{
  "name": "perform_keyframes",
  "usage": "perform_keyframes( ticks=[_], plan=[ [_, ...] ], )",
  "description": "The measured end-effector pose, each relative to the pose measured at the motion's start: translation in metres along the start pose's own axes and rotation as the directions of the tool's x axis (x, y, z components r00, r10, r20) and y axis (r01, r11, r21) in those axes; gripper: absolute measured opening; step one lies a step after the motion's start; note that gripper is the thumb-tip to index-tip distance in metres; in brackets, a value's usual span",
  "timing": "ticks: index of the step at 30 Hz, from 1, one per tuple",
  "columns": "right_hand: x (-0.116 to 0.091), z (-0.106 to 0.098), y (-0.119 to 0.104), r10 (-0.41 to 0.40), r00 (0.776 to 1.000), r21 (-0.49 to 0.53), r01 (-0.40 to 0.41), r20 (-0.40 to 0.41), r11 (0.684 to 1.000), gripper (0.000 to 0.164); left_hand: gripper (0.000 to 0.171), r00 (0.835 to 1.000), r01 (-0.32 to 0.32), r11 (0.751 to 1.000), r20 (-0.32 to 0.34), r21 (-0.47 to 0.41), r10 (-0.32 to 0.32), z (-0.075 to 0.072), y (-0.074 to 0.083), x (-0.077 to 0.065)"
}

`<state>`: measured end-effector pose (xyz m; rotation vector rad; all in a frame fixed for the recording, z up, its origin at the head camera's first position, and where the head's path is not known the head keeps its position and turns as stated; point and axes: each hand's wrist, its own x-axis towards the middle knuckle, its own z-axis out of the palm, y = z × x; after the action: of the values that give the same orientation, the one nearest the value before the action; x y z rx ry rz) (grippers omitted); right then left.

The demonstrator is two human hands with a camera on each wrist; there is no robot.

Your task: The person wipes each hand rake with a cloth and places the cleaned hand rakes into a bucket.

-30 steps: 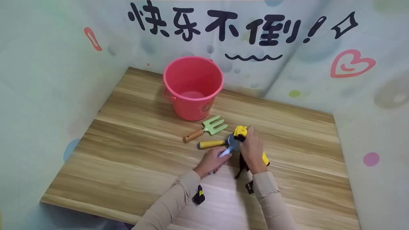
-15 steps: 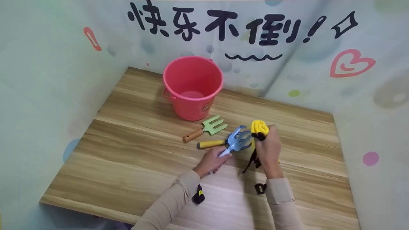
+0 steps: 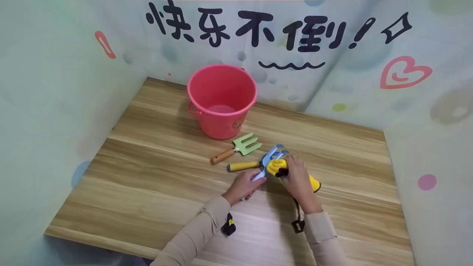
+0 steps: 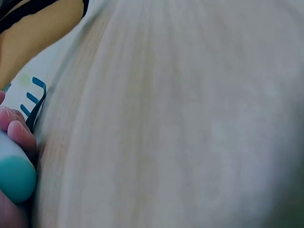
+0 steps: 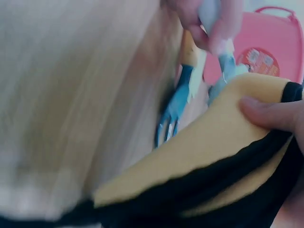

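Note:
My left hand [image 3: 242, 186] grips the pale handle of a light-blue hand rake [image 3: 270, 155], its tines pointing away over the table. In the left wrist view the handle's teal end [image 4: 18, 179] pokes out below the fingers. My right hand [image 3: 300, 181] holds a bunched yellow cloth [image 3: 313, 181] with black edging against the rake's head, hiding part of it. The right wrist view shows the thumb pressed on the cloth [image 5: 223, 126]. Just behind, a second rake with a yellow handle [image 3: 244, 166] lies on the table, its dark-blue head partly covered.
A green garden fork [image 3: 247, 144] with a wooden handle lies farther back, before a pink bucket [image 3: 221, 123]. Black wrist gear [image 3: 229, 225] hangs by the left sleeve. Printed fabric walls [image 3: 111, 92] border the wooden table [image 3: 147, 177].
The right hand and cloth went right, off the rake's head, then came back left onto it. The left hand kept its grip and place.

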<state>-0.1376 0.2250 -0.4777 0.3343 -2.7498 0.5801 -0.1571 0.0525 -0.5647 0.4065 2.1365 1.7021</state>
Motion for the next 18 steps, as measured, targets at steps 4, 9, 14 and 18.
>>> perform_keyframes(
  ticks=[4,9,14,18],
  plan=[
    [0.001,0.01,-0.007,0.01,0.999,0.032,-0.009,-0.047,0.999,0.034,0.014,1.0,0.007,1.0,0.001,0.014,-0.007,0.0,0.0,0.001],
    [0.007,0.016,-0.012,0.049,0.991,0.013,-0.047,-0.124,0.999,0.033,0.016,1.0,-0.017,1.0,0.003,0.02,0.017,0.001,-0.001,0.001],
    [0.015,0.017,-0.013,0.158,0.981,-0.022,-0.162,-0.116,0.987,0.032,0.017,1.0,-0.029,1.0,0.002,0.009,0.029,0.0,-0.002,0.001],
    [0.021,0.016,-0.01,0.249,0.962,-0.049,-0.255,-0.113,0.966,0.033,0.023,0.999,-0.033,0.999,0.01,0.006,0.033,0.0,-0.003,0.001]
  ],
)
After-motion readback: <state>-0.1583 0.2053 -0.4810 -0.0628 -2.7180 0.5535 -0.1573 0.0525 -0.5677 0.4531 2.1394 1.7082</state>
